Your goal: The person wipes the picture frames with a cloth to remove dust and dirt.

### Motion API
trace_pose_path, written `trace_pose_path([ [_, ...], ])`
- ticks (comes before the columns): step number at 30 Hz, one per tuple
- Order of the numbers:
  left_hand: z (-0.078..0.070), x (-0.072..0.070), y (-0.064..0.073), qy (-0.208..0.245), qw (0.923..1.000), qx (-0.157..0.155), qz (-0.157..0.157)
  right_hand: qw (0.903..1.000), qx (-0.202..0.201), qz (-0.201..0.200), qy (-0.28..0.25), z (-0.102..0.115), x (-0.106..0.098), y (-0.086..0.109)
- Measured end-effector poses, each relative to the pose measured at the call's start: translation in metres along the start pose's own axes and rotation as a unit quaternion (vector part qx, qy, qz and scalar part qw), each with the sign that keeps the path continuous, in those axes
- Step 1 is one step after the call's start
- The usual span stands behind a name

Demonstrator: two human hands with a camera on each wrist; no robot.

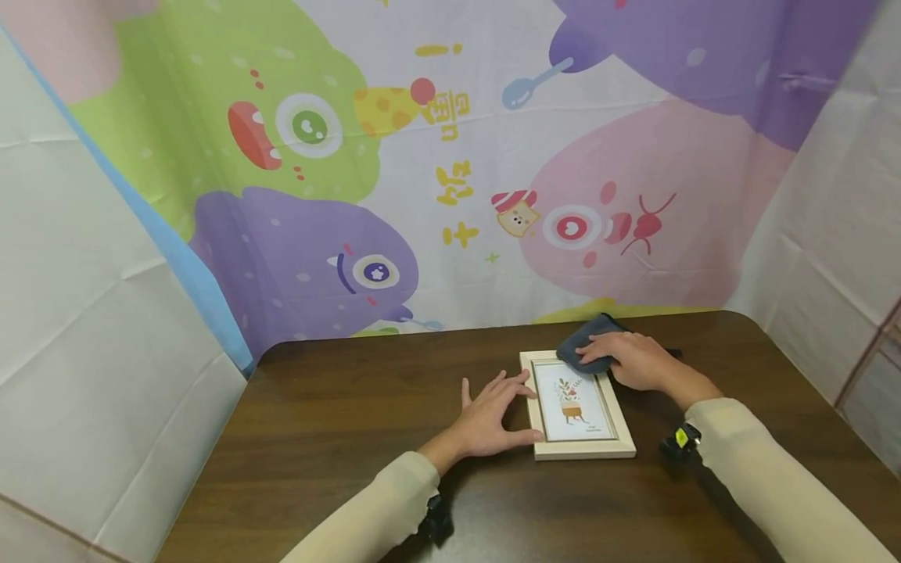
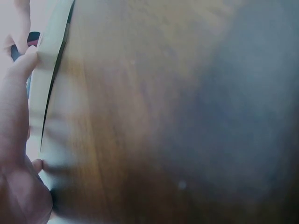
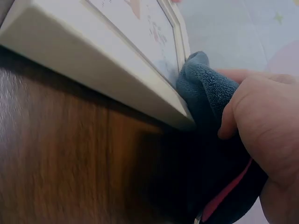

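A cream picture frame (image 1: 584, 450) lies face up on the brown table, holding a picture of a potted plant (image 1: 572, 407). My left hand (image 1: 486, 422), fingers spread, steadies the frame's left side, thumb at its near left corner. At the far right corner my right hand (image 1: 637, 360) holds a dark blue-grey cloth (image 1: 586, 338) against the frame. From the right wrist view, the cloth (image 3: 212, 88) is bunched over the corner, under the right hand (image 3: 266, 121). In the left wrist view, part of the left hand (image 2: 16, 112) shows along the frame's edge (image 2: 50, 56).
The dark wood table (image 1: 338, 438) extends left of the frame. Behind it hangs a cartoon-printed curtain (image 1: 450, 289), with pale sheets (image 1: 91, 328) at the sides. A small black item (image 1: 674, 353) shows just beyond the right hand.
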State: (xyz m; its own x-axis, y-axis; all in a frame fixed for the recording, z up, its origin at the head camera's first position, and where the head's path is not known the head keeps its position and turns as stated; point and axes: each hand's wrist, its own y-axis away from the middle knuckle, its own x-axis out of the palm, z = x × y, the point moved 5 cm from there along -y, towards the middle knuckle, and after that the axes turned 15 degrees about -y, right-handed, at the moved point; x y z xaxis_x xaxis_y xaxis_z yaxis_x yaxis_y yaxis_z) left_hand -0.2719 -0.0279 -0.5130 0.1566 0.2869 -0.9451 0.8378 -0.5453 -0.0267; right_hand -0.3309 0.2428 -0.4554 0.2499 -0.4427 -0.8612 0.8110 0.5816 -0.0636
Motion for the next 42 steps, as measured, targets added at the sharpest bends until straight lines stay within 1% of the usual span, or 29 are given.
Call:
trace_pose_path([
  [7, 0.000, 0.001, -0.001, -0.002, 1.0000, -0.007, 0.005, 0.9998, -0.008, -0.019, -0.007, -0.006, -0.010, 0.006],
  [13, 0.002, 0.002, 0.000, -0.003, 1.0000, -0.006, 0.005, 0.9989, -0.013, -0.043, -0.016, -0.011, -0.005, 0.006],
  [18, 0.002, 0.002, 0.000, -0.003, 0.9999, -0.008, 0.005, 0.9981, -0.018, -0.059, -0.004, -0.008, 0.000, 0.002],
  [26, 0.002, 0.003, 0.000, -0.001, 0.9999, -0.007, 0.012, 0.9992, -0.013, -0.037, 0.000, 0.006, 0.011, -0.011],
  [34, 0.001, 0.002, 0.000, 0.000, 0.9999, -0.002, 0.013, 0.9997, -0.019, -0.016, -0.002, 0.024, 0.024, -0.031],
  [39, 0.001, 0.001, 0.000, 0.003, 1.0000, 0.006, 0.001, 0.9996, -0.026, -0.012, -0.004, 0.033, 0.031, -0.042],
  [42, 0.001, 0.000, 0.001, 0.003, 1.0000, 0.007, 0.001, 0.9994, -0.034, -0.010, -0.003, 0.037, 0.033, -0.046],
])
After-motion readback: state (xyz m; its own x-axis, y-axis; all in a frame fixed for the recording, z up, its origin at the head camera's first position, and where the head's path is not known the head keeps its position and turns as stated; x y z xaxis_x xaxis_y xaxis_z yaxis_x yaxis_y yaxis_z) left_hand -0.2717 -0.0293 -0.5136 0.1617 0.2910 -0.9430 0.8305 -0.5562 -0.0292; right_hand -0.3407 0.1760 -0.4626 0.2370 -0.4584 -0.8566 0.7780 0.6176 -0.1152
